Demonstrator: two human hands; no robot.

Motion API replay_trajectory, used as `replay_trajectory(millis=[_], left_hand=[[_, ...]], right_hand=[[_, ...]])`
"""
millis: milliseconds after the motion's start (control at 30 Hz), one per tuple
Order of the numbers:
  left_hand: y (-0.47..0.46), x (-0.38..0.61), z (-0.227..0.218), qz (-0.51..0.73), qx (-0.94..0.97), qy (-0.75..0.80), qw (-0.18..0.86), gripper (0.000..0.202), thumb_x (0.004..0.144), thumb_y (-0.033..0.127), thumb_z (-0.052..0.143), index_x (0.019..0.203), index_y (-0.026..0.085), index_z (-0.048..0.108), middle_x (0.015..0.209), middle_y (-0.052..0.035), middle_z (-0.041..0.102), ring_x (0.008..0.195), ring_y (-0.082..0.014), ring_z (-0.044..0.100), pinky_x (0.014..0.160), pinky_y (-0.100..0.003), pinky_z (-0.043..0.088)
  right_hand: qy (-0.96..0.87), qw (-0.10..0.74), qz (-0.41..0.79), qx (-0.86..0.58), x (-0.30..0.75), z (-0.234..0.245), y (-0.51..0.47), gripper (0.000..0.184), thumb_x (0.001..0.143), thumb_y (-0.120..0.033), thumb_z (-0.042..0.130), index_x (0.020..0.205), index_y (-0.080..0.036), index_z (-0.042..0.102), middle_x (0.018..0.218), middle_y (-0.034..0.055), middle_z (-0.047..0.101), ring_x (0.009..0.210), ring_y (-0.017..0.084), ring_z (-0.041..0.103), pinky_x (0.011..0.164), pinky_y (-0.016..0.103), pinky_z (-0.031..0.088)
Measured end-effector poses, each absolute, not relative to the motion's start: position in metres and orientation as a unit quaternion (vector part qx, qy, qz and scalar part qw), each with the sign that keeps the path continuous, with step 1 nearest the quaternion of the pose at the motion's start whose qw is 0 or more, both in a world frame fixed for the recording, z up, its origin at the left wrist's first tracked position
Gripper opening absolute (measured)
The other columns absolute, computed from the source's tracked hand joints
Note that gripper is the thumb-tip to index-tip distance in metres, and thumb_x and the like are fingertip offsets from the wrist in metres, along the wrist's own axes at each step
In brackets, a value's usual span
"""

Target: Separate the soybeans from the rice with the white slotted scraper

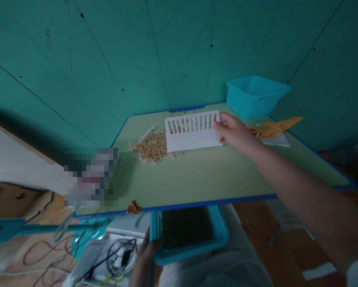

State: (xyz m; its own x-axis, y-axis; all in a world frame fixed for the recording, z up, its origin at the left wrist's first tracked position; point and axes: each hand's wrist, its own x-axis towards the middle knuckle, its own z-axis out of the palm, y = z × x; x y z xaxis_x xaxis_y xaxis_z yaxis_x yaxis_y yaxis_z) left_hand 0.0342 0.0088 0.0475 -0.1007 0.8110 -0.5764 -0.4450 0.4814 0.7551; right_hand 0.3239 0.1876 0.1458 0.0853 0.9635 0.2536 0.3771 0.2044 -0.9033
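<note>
My right hand grips the right end of a white slotted plastic board, thumb in front. The board stands on its long edge, tilted, on the table. Touching or just behind its left end lies a spread pile of yellow beans mixed with small pale grains. More beans show through the slots. Below the table's front edge, my left hand is closed on the left side of a blue plastic basin over my lap. Dark green small beans fill much of it.
The pale table has a blue rim. At its back right stands another blue basin, near an orange cloth. A brown scrap lies on the front edge. Cables cover the floor at left. A green wall rises behind.
</note>
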Motion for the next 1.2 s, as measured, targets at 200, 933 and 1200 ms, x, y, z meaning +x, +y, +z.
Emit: replay_trajectory(millis=[200, 933, 1200], left_hand=[[0.009, 0.039, 0.054, 0.485, 0.153, 0.569, 0.647, 0.036, 0.062, 0.022, 0.061, 0.097, 0.027, 0.066, 0.094, 0.0005, 0.072, 0.104, -0.0257, 0.056, 0.085, -0.034, 0.046], [0.009, 0.038, 0.051, 0.486, 0.154, 0.567, 0.647, 0.040, 0.060, 0.022, 0.063, 0.101, 0.027, 0.064, 0.095, 0.0021, 0.072, 0.103, -0.0244, 0.056, 0.083, -0.032, 0.047], [0.011, 0.038, 0.052, 0.487, 0.155, 0.574, 0.640, 0.027, 0.058, 0.021, 0.064, 0.085, 0.024, 0.070, 0.086, 0.0003, 0.074, 0.099, -0.0237, 0.059, 0.079, -0.030, 0.049]], right_hand=[[-0.610, 0.474, 0.326, -0.546, 0.324, 0.143, 0.188, 0.014, 0.079, -0.032, 0.049, 0.087, -0.021, 0.050, 0.068, -0.0001, 0.052, 0.051, 0.008, 0.045, 0.034, 0.016, 0.037], [-0.605, 0.442, 0.374, -0.546, 0.319, 0.147, 0.181, 0.012, 0.079, -0.031, 0.049, 0.082, -0.020, 0.050, 0.058, -0.0033, 0.048, 0.040, 0.006, 0.037, 0.034, 0.019, 0.028], [-0.611, 0.429, 0.404, -0.529, 0.318, 0.146, 0.179, 0.012, 0.080, -0.030, 0.049, 0.081, -0.019, 0.050, 0.059, -0.0042, 0.047, 0.038, 0.004, 0.035, 0.035, 0.018, 0.026]])
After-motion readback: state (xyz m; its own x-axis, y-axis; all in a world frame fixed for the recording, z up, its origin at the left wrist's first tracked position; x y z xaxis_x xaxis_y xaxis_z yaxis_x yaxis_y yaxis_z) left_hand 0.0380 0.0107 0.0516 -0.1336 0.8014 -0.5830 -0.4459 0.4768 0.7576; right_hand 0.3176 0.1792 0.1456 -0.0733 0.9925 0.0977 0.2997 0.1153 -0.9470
